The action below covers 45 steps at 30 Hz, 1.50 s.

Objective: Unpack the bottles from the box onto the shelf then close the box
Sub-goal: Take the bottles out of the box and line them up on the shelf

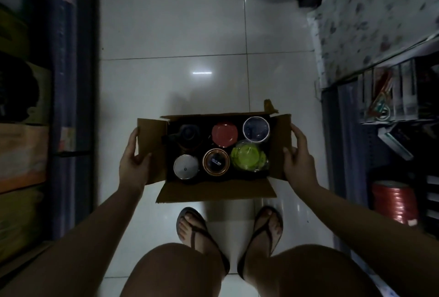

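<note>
You can see small pale lettering on the black lid (216, 161) in the box (217, 192), too blurred to read.

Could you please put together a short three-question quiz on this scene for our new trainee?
1. How many bottles stand in the box?
2. True or false: the left hand is lifting the green-lidded bottle out.
3. Which flap does the right hand hold: A near, B right side, C far?

Key: 1. Six, in two rows of three. 2. False; it holds the left side flap, and all the bottles sit inside. 3. B.
</note>
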Each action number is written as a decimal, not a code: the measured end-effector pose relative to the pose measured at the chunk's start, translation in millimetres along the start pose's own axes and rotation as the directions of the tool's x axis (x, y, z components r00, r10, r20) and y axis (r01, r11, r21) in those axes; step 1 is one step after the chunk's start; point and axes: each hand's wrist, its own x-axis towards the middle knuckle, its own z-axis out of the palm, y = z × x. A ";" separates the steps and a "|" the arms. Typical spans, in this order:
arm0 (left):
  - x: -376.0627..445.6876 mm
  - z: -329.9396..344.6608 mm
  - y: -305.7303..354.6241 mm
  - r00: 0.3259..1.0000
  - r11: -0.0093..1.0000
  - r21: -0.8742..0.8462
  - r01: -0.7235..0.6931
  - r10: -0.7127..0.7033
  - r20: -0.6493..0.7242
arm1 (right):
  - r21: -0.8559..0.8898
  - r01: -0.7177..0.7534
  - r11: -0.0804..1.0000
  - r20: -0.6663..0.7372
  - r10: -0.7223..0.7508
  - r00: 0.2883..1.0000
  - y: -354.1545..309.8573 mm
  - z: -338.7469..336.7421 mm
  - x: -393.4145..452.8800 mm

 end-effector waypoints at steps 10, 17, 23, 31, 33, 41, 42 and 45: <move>-1.3 0.9 12.5 0.999 0.955 0.297 0.009 0.003 -0.039 | -0.108 -0.097 0.989 -0.023 0.095 0.995 -7.1 -13.0 7.3; -62.7 24.7 72.9 0.931 0.876 0.321 -0.361 0.358 0.071 | -0.336 0.122 0.934 -0.009 -0.133 0.991 -50.8 -25.0 -20.0; -94.9 91.4 71.3 0.924 0.951 0.045 -0.306 0.285 0.255 | -0.200 0.302 0.932 0.137 -0.278 0.951 -78.0 -13.6 -13.8; -81.3 149.8 47.0 0.951 0.985 -0.007 -0.172 0.168 0.260 | -0.123 0.116 0.986 0.117 -0.102 0.988 -54.7 22.6 31.7; -77.4 154.0 42.2 0.949 0.981 0.018 -0.195 0.184 0.256 | -0.080 0.102 0.992 0.126 -0.092 0.988 -51.4 25.6 39.2; -62.9 155.8 27.3 0.850 0.898 0.233 -0.372 0.229 0.475 | -0.222 0.169 0.960 0.175 -0.131 0.976 -28.1 35.6 55.2; -61.3 157.3 25.0 0.852 0.887 0.256 -0.384 0.234 0.468 | -0.244 0.172 0.954 0.164 -0.134 0.977 -28.0 35.9 56.9; -58.5 162.6 22.3 0.878 0.864 0.297 -0.407 0.280 0.389 | -0.264 0.193 0.945 0.152 -0.156 0.976 -31.7 35.3 61.5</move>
